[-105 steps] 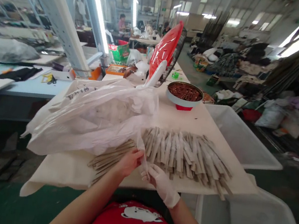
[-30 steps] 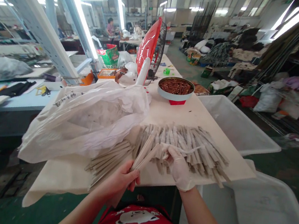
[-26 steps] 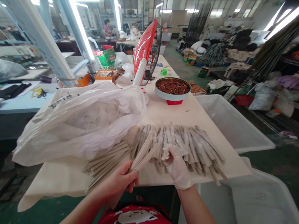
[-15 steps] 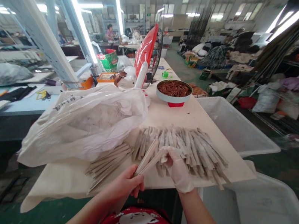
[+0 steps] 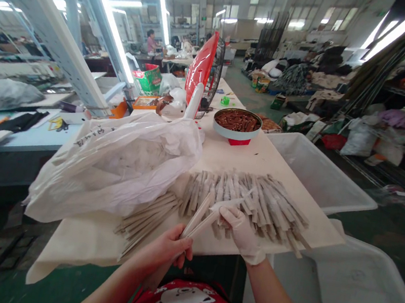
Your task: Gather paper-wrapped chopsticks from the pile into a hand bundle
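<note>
My left hand (image 5: pixel 174 247), bare, is closed around a couple of long, flat beige strips (image 5: pixel 197 218) that fan out upward from the grip. My right hand (image 5: pixel 241 232) wears a thin whitish glove and pinches the far end of one strip, along with a thin white translucent piece (image 5: pixel 231 205) that sticks out above the fingers. Behind both hands lies a wide row of similar strips (image 5: pixel 274 204) with whitish wrapping around their middles. A smaller pile of plain strips (image 5: pixel 147 219) rests to the left of my left hand.
A large white plastic bag (image 5: pixel 118 169) covers the table's left side. Farther back are a round tin of brown pieces (image 5: pixel 238 121) on a red base and a red fan (image 5: pixel 201 69). White plastic bins (image 5: pixel 322 173) stand along the right edge. Another person (image 5: pixel 151 43) is far back.
The translucent white piece, bunched at my right fingers before, now stretches out flat above them. My right fingers have shifted on the strip's end. My left hand keeps its grip.
</note>
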{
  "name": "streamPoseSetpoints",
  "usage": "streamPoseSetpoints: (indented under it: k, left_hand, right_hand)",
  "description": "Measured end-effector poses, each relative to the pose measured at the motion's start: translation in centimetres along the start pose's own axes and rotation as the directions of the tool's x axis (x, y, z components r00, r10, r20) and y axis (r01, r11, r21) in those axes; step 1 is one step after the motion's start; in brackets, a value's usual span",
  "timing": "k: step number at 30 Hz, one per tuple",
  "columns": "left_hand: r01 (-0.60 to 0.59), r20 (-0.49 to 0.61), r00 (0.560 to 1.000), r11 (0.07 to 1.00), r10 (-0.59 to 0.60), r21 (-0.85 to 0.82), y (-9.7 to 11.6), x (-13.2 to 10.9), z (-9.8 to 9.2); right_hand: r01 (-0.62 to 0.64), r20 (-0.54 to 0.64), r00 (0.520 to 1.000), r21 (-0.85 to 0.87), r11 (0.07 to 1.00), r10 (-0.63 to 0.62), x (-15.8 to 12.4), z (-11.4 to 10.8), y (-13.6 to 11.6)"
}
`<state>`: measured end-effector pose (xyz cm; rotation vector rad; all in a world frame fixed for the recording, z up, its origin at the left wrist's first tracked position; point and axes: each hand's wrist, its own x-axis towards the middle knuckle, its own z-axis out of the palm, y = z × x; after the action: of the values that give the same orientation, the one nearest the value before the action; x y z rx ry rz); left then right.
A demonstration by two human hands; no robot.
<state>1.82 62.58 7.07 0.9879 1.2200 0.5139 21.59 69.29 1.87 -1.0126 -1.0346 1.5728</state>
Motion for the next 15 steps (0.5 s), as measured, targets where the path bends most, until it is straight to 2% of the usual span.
streamPoseSetpoints:
  k: [5, 9, 10, 13, 15]
  left_hand:
    - [-0.082, -0.067, 0.995, 0.995, 0.077, -0.064, -0.5, 1.3, -0.8]
    - [-0.059, -0.116, 0.991, 0.992, 0.071, 0.108, -1.3, 2.0, -1.3]
    - [-0.084, -0.148, 0.984, 0.987, 0.104, 0.134, -1.5, 2.1, -1.4]
    - [-0.175, -0.212, 0.956, 0.974, 0.203, 0.141, -1.6, 2.4, -1.5]
    - [-0.154, -0.184, 0.967, 0.978, 0.178, 0.141, -1.4, 2.5, -1.5]
  right_hand:
    - [-0.044, 0.174, 0.982, -0.171, 0.984, 0.074, -0.3, 1.5, 1.0]
    - [-0.046, 0.082, 0.995, -0.158, 0.986, 0.059, -0.5, 1.7, 1.9]
    - [-0.023, 0.104, 0.994, -0.163, 0.986, 0.04, -0.6, 1.9, 2.0]
    - [0.034, 0.284, 0.959, -0.186, 0.982, 0.021, -0.7, 2.2, 1.9]
    - [-0.009, 0.313, 0.949, -0.12, 0.993, 0.046, -0.3, 2.1, 1.3]
